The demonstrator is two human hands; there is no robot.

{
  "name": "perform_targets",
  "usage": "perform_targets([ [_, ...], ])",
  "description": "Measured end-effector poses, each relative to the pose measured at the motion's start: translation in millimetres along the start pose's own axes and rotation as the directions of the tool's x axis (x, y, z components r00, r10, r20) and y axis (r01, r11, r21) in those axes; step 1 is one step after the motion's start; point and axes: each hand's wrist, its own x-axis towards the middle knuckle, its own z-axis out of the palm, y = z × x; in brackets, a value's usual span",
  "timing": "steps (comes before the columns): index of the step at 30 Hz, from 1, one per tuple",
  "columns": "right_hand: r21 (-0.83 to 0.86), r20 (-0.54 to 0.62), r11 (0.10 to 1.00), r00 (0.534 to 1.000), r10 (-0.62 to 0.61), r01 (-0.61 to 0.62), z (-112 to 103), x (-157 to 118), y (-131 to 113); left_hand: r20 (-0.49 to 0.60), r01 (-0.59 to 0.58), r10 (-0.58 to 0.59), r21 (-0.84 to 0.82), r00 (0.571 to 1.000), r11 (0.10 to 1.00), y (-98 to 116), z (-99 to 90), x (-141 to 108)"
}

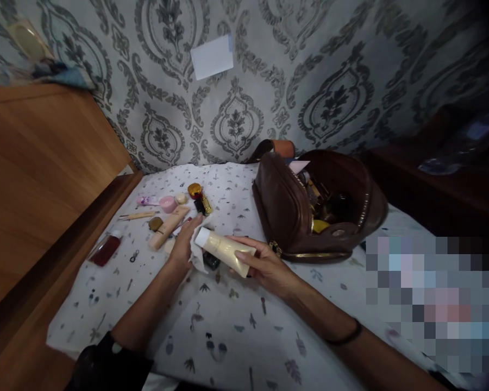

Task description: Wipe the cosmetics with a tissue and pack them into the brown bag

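My right hand (264,263) is closed around the lower end of a pale yellow cosmetic tube (228,252), its white cap pointing up and left. Against the cap side rests a crumpled white tissue (198,255), gripped in my left hand (183,239); the fingers are partly hidden behind it. Just beyond my left hand lie a beige tube (169,228), a round pink jar (168,204), a gold-lidded jar (194,190) and a gold lipstick-like tube (206,204). Below the tissue shows a dark small item (211,260), partly covered.
An open brown leather bag (277,206) with several items inside stands to the right, near the patterned wall. A bottle of red liquid (105,248) lies at the left on the printed white sheet (228,336). Wooden furniture (44,179) borders the left side.
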Motion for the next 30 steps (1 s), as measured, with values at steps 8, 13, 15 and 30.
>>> perform_targets([
  [8,-0.212,0.071,0.97,0.992,-0.103,0.116,7.2,2.2,15.9,0.112,-0.387,0.372,0.364,0.921,0.847,-14.5,7.9,-20.4],
  [13,-0.283,0.074,0.932,0.974,-0.216,0.228,9.1,0.5,20.8,0.315,-0.507,0.401,0.438,0.86,0.743,-15.2,9.5,-31.2],
  [15,-0.314,0.06,0.913,0.965,-0.256,0.261,7.6,0.9,22.2,0.385,-0.54,0.389,0.465,0.837,0.701,-14.9,9.7,-32.8],
  [30,-0.273,-0.044,0.92,0.951,-0.305,0.282,0.2,-2.7,4.8,0.625,-0.659,0.243,0.613,0.742,0.435,-1.0,3.9,-31.5],
])
